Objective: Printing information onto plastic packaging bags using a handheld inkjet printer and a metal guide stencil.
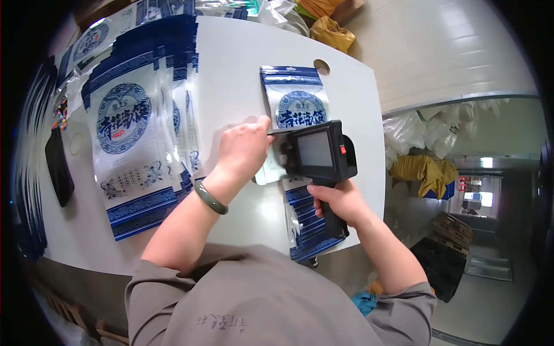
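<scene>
My right hand (340, 203) is wrapped round the grip of a black handheld inkjet printer (314, 151) with a small screen and a red button. The printer sits over a stack of blue-and-white printed plastic pouches (295, 95) on the table. My left hand (245, 147), fingers curled, is at the printer's left side, beside the edge of a pale, shiny flat plate (270, 170). What its fingertips grip is hidden. A green bangle (211, 198) circles my left wrist. The printer covers the middle of the stack; the pouches' lower blue ends (314, 222) show below it.
More flat pouches (130, 127) lie in overlapping piles on the left of the white table (231, 63). A black phone-like object (59, 167) and a beaded string (60, 112) are near the left edge. Yellow sacks (424, 173) and wooden pallets (452, 232) stand off to the right.
</scene>
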`<state>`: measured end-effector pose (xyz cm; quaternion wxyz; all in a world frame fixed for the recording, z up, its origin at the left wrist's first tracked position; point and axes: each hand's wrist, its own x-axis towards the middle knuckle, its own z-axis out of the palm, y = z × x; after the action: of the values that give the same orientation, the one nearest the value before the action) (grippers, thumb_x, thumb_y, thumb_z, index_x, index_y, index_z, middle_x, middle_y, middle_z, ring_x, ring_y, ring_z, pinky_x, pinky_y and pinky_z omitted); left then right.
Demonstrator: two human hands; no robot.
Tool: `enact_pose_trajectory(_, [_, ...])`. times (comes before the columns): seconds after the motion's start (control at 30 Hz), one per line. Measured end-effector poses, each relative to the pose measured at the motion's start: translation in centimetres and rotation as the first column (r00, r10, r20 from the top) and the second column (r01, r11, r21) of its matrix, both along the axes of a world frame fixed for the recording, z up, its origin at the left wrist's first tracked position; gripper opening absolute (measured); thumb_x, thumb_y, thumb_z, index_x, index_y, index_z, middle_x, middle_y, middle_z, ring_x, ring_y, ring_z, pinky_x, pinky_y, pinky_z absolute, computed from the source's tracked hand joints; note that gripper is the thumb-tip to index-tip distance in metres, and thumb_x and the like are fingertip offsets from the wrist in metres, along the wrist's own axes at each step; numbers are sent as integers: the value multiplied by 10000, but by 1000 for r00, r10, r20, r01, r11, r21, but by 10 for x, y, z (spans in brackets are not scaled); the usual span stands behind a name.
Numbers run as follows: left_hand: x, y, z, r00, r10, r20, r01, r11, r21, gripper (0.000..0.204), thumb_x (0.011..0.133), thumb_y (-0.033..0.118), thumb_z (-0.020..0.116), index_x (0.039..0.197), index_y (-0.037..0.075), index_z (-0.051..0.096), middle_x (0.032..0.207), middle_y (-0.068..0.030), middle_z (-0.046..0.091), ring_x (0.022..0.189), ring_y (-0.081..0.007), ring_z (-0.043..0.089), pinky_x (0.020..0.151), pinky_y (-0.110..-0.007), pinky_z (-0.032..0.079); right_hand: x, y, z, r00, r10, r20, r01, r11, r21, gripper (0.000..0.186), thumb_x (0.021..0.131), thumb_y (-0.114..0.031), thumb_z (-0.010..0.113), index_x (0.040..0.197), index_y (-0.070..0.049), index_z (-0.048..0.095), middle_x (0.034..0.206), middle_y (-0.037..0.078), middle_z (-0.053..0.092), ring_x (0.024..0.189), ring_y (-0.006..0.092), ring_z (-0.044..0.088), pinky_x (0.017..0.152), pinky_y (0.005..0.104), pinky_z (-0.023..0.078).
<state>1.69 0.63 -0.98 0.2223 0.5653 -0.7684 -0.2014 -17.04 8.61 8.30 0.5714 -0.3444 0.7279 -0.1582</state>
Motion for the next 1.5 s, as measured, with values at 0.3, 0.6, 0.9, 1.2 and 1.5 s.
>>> enact_pose_trajectory(0.3, [1,-1,-3,999,26,-27,-25,998,66,223,871,284,632,910,70,586,775,-122,671,760,-309,663,681,-409,509,-75,12,5,970,-236,50,241,964,-116,220,857,-163,646,974,10,577,647,64,590,517,164,583,484,286,502])
enact_pose_trajectory(0.6, [0,8,22,974,-73,-214,110,980,168,203,868,247,625,915,49,625,821,-155,664,766,-324,639,678,-400,491,-100,77,-55,649,-467,601,737,583,-343,489,864,-400,675,1099,4,529,806,88,604,690,183,609,630,301,524])
enact_pose_trajectory(0.9, [-12,31,33,973,-123,-196,189,911,366,295,851,329,675,926,46,634,783,-144,672,738,-296,653,666,-377,497,-98,93,-75,562,-396,726,772,566,-289,346,797,-47,623,1125,32,545,843,124,614,726,203,604,703,319,531])
enact_pose_trajectory(1.2, [-33,-43,6,948,319,1,-319,948,4,412,801,449,713,755,54,608,696,-86,649,644,-243,621,600,-357,472,-105,101,-85,542,-339,768,769,568,-292,251,800,-112,638,995,37,587,803,119,612,715,194,596,698,315,510])
enact_pose_trajectory(1.5, [-26,-37,2,759,126,-639,-138,990,32,360,840,86,687,1178,55,566,654,-13,609,589,-72,544,554,-236,423,-109,102,-97,485,-369,793,778,596,-199,247,801,-139,618,950,54,581,782,117,604,699,187,582,744,298,478])
